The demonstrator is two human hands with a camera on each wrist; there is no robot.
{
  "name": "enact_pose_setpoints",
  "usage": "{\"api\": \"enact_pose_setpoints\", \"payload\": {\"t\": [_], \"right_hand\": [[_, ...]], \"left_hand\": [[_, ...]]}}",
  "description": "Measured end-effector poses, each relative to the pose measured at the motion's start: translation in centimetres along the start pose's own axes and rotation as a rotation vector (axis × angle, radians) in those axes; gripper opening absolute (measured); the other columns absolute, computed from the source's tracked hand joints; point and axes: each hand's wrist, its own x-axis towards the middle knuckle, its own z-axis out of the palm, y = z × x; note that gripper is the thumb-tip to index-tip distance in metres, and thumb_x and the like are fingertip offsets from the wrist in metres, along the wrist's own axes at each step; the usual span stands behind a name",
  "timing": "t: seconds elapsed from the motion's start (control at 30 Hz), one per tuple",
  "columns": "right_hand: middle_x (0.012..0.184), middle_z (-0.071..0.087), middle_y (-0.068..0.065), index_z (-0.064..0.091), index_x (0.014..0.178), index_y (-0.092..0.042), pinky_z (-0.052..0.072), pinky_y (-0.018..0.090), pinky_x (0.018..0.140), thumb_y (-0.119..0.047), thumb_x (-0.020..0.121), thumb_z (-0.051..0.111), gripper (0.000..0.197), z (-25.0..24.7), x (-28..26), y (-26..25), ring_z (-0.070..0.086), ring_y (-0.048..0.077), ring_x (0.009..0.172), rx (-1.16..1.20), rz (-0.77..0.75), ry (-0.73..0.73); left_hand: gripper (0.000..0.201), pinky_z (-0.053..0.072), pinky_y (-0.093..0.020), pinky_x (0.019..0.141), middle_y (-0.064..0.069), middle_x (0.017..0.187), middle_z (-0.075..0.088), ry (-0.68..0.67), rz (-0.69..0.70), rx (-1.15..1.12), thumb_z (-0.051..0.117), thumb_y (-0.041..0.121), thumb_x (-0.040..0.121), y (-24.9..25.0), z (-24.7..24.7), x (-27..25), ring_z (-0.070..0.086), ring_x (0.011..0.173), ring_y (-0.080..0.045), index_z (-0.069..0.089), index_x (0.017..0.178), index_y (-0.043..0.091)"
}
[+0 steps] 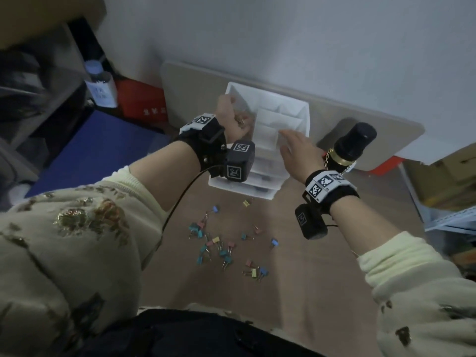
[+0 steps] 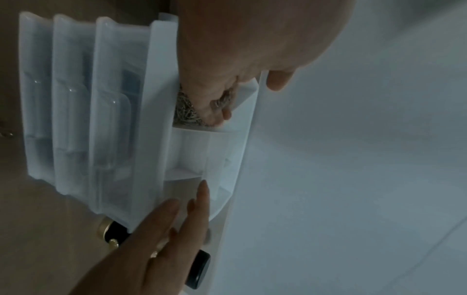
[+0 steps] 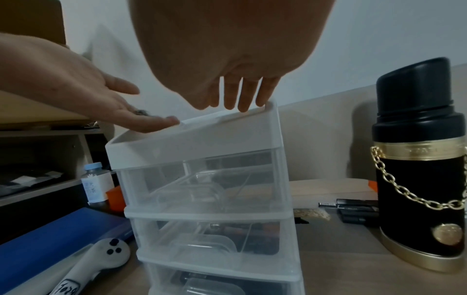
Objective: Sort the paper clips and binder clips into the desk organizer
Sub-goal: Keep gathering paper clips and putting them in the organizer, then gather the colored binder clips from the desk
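Head view: roughly halfway, by my read; left hand (image 1: 230,117) nearly flat, tipping paper clips (image 2: 187,115) into left compartment of desk organizer (image 1: 305,117), pile already there; right hand (image 1: 296,153) spread, fingertips on rim; binder clips (image 1: 219,251) loose on table (image 1: 309,253), unsorted.

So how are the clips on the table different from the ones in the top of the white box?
The binder clips are blue, pink and yellow; the paper clips are silvery metal. The binder clips lie scattered on the table; the paper clips sit heaped in one top compartment of the organizer. The left hand reaches over the paper clips; no hand touches the binder clips. Both are small clips.
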Motion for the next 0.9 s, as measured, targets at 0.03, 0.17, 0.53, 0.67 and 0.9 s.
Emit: {"api": "enact_pose_setpoints", "payload": {"t": [0.03, 0.17, 0.53, 0.67, 0.9], "right_hand": [[0.146, 0.041, 0.004, 0.039, 0.141, -0.018, 0.032, 0.04, 0.106, -0.021, 0.098, 0.038, 0.042, 0.3, 0.3, 0.2, 0.04, 0.026, 0.131, 0.002, -0.014, 0.003], [0.144, 0.042, 0.005, 0.044, 0.137, -0.016, 0.038, 0.047, 0.103, -0.02, 0.097, 0.041, 0.041, 2.1, 0.9, 0.8, 0.045, 0.03, 0.125, 0.052, -0.073, 0.037], [0.146, 0.038, 0.002, 0.039, 0.139, -0.016, 0.033, 0.046, 0.108, -0.02, 0.096, 0.04, 0.043, 2.8, -0.7, -0.1, 0.037, 0.024, 0.133, 0.08, -0.064, 0.069], [0.134, 0.049, 0.006, 0.051, 0.128, -0.013, 0.041, 0.044, 0.097, -0.016, 0.091, 0.045, 0.038, 3.8, -3.3, -0.9, 0.049, 0.029, 0.118, 0.053, -0.216, 0.156], [0.124, 0.055, 0.011, 0.058, 0.121, -0.011, 0.044, 0.042, 0.09, -0.013, 0.088, 0.045, 0.036, 9.0, -8.9, -2.0, 0.053, 0.032, 0.111, 0.073, -0.201, -0.144]], "left_hand": [[0.036, 0.051, -0.028, 0.073, -0.022, 0.1, 0.06, 0.005, 0.018, 0.002, 0.034, 0.03, 0.097, 0.1, 0.3, 0.3, 0.059, 0.089, -0.032, 0.054, 0.114, 0.006], [0.053, 0.025, -0.025, 0.107, -0.011, 0.154, 0.027, 0.012, -0.033, -0.242, 0.031, 0.025, 0.1, -0.3, 0.3, 2.3, 0.025, 0.142, -0.021, 0.026, 0.148, 0.003], [0.032, 0.027, -0.033, 0.108, -0.006, 0.145, 0.045, -0.176, 0.103, -0.249, 0.03, 0.022, 0.099, -0.8, -2.2, 0.5, 0.05, 0.122, -0.022, 0.048, 0.124, 0.015], [0.018, 0.047, -0.033, 0.084, -0.004, 0.103, 0.07, -0.215, 0.1, -0.282, 0.038, 0.017, 0.095, -1.4, -5.0, -1.5, 0.067, 0.089, -0.023, 0.057, 0.096, 0.014], [0.026, 0.05, -0.03, 0.068, 0.001, 0.081, 0.07, -0.216, 0.017, -0.156, 0.038, 0.022, 0.097, -5.8, -10.8, -2.7, 0.067, 0.077, -0.018, 0.063, 0.094, 0.014]]}}
